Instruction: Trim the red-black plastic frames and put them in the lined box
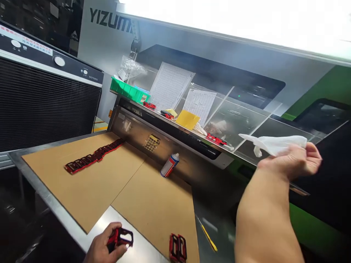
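Note:
In my left hand (105, 245), low in the view, is a red and black plastic part (124, 237) with a rectangular opening, gripped between thumb and fingers above the bare metal of the table. My right hand (294, 160) is raised at the right, its fingers closed on a white cloth (282, 144) that hangs out to the left near the shelf. Two similar red and black parts (177, 247) lie on the cardboard at the near edge. A long row of such parts (93, 157) runs across the far left of the cardboard.
Cardboard sheets (128, 182) cover the metal table. A spray can (169, 165) stands tilted in view by the back panel. A yellow-handled tool (208, 237) lies to the right. The shelf above holds a green bin (126, 90), papers (171, 86) and a yellow pad (187, 119).

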Demonstrator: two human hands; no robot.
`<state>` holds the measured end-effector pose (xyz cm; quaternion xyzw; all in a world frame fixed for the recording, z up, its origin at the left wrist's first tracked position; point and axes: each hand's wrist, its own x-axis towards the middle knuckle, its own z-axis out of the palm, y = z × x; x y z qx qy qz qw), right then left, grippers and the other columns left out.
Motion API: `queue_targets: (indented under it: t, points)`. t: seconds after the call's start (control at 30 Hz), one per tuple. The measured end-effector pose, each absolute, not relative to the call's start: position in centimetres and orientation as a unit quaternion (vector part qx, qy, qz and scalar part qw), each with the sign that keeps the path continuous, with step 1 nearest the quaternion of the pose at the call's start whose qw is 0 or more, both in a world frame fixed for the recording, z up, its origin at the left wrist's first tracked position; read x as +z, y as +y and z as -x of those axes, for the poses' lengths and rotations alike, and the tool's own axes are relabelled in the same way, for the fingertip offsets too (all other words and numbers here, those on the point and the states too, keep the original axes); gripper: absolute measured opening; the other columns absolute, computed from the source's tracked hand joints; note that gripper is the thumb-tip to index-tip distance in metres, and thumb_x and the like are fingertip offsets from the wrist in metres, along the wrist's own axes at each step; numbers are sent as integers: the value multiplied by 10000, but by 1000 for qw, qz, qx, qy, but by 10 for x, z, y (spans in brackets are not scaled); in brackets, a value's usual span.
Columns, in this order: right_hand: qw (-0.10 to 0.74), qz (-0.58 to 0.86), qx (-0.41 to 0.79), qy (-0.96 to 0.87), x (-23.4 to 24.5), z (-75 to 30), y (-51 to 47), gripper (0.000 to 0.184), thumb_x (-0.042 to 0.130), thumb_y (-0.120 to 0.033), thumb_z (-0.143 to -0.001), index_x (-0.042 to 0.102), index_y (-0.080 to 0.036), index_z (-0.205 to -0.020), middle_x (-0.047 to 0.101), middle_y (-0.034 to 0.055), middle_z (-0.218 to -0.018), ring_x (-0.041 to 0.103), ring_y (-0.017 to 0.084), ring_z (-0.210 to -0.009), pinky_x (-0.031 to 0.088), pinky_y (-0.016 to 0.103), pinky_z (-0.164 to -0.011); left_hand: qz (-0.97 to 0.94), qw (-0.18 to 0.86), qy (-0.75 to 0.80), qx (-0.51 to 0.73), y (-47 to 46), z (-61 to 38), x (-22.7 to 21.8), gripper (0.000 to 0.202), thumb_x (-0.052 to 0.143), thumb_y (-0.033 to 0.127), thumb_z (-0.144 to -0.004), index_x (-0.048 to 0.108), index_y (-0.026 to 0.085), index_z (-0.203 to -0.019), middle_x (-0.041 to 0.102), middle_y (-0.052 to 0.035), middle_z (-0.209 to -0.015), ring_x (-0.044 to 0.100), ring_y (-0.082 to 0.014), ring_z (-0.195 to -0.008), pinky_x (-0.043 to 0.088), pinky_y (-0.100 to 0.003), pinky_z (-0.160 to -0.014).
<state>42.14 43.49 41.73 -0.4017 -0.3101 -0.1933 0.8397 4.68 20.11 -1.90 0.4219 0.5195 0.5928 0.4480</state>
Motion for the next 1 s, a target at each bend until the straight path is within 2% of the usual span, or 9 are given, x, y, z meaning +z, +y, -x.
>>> queue_targets:
  t: [0.07,0.13,0.27,0.33,0.4,0.57,0.73,0.93,1.0]
  points:
    - [881,283,-181,-332,377,-400,393,254,545,-101,-814,699,-301,-840,732,99,-976,726,323,-1063,547,519,-888,-439,455,507,585,199,-39,-1,549,786,622,-701,660,249,-1084,805,-51,-883,781,-287,-845,637,-376,-836]
    - [866,291,-137,-382,319,-363,346,157,702,-167,-726,663,-313,-686,688,72,-863,711,352,-966,556,532,-808,-459,475,483,574,196,-32,14,511,816,518,-721,651,212,-1096,802,-75,-945,781,-275,-874,634,-382,-875]
    - [776,409,98,-469,186,-276,251,146,753,-222,-695,660,-261,-800,594,-8,-742,611,198,-604,520,373,-562,-422,499,442,615,175,-22,34,599,772,470,-805,553,177,-1279,751,-77,-936,688,-151,-597,609,-292,-593]
    - [711,461,202,-492,135,-244,206,153,756,-276,-734,645,-241,-833,611,-12,-745,610,163,-598,519,315,-568,-436,513,395,625,156,-23,40,626,752,445,-846,503,196,-1363,715,-83,-1027,669,-118,-614,582,-243,-559]
    - [664,493,275,-490,102,-223,167,189,782,-315,-738,650,-233,-847,646,2,-776,644,164,-661,543,302,-619,-469,519,341,627,138,-25,46,660,764,421,-845,483,214,-1405,679,-95,-1072,717,-167,-775,578,-224,-569]
    - [583,482,407,-512,85,-203,110,106,762,-315,-827,679,-250,-838,685,29,-810,668,187,-752,563,331,-703,-539,523,290,593,109,-33,56,626,705,360,-915,454,271,-1481,670,-69,-1078,698,-148,-784,590,-254,-681]
    - [558,477,453,-505,85,-205,94,129,754,-376,-853,724,-254,-883,708,26,-829,685,190,-772,575,325,-706,-552,504,360,558,101,-35,58,669,761,476,-851,538,209,-1422,694,-93,-1072,693,-186,-832,599,-340,-839]
    - [506,457,515,-519,82,-209,89,241,700,-478,-916,789,-278,-1019,785,70,-1132,733,254,-1063,591,419,-947,-562,506,350,552,94,-37,59,613,703,459,-905,491,234,-1434,666,-77,-1084,669,-158,-779,595,-311,-790]
    - [493,460,542,-502,80,-209,85,268,694,-482,-926,791,-291,-1086,800,59,-1107,751,245,-1008,610,402,-891,-557,516,350,549,92,-38,58,616,692,466,-914,476,230,-1440,660,-76,-1086,660,-145,-743,594,-298,-757]
